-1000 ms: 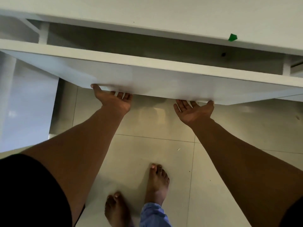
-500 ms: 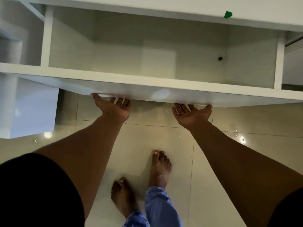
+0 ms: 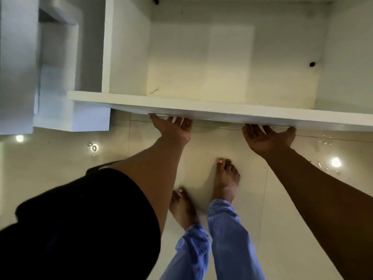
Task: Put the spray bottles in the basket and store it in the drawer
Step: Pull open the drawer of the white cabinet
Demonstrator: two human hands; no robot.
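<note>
A white drawer (image 3: 201,106) stands pulled far out in front of me, and its inside shows bare white boards. My left hand (image 3: 173,129) hooks its fingers under the lower edge of the drawer front. To the right, my right hand (image 3: 266,137) grips the same edge, palm up. No spray bottle and no basket is in view.
White cabinet parts (image 3: 56,77) stand at the left beside the drawer. Below lies a glossy tiled floor (image 3: 80,154) with light reflections. My bare feet (image 3: 226,178) and blue trouser legs are under the drawer front.
The drawer has slid much further out toward me, showing its whole inside. Both hands stayed on the front's lower edge, and my feet stepped back.
</note>
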